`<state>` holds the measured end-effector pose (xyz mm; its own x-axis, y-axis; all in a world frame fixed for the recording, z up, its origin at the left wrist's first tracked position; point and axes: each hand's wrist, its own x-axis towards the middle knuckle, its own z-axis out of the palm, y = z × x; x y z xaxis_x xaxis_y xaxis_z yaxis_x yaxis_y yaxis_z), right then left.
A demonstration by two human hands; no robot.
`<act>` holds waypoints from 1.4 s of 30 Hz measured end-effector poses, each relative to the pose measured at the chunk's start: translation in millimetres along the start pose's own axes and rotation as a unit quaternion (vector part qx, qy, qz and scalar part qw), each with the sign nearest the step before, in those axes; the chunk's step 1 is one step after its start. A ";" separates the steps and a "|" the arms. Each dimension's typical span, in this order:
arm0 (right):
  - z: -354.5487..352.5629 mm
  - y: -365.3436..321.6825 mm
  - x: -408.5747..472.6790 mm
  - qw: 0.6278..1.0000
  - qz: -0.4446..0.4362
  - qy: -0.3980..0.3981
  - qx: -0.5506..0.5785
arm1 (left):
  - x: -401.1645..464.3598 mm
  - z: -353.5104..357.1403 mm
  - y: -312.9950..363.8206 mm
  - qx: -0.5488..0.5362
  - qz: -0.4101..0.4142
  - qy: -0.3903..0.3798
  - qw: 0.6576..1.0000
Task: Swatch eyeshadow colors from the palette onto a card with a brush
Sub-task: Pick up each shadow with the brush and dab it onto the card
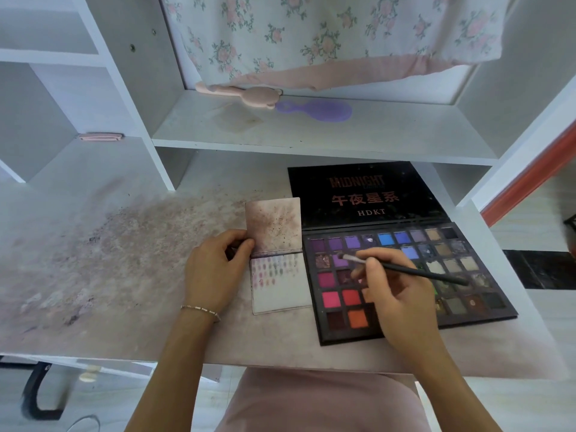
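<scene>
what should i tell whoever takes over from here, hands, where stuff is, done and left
Left hand pinches the left edge of the folded card, steadying it on the desk.
Right hand holds the brush; its bristle tip sits on a purple pan in the second row of the open palette, which lies right of the card.
Done: rows of small swatches across the top of the card's lower panel.
Left: carry this purple to the card; the lower part of that panel is blank, for more colours.
</scene>
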<state>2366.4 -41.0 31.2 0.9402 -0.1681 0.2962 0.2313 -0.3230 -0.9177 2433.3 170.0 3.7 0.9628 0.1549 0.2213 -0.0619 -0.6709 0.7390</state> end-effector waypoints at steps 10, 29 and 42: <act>-50.5 25.1 -10.7 0.995 0.035 0.070 -0.054 | -0.1 -0.2 1.4 0.016 0.001 -0.007 1.000; -64.2 33.2 -20.1 0.988 0.057 0.070 -0.127 | -1.6 0.6 3.2 0.004 -0.008 -0.013 1.000; -64.2 32.1 -19.9 0.985 0.068 0.081 -0.136 | -2.1 -0.1 4.1 0.004 0.003 -0.013 1.000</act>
<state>2339.0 -107.8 12.9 0.9008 -0.3663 0.2333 0.0088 -0.5217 -0.8531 2431.0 166.9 6.3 0.9690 0.1312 0.2093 -0.0666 -0.6770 0.7329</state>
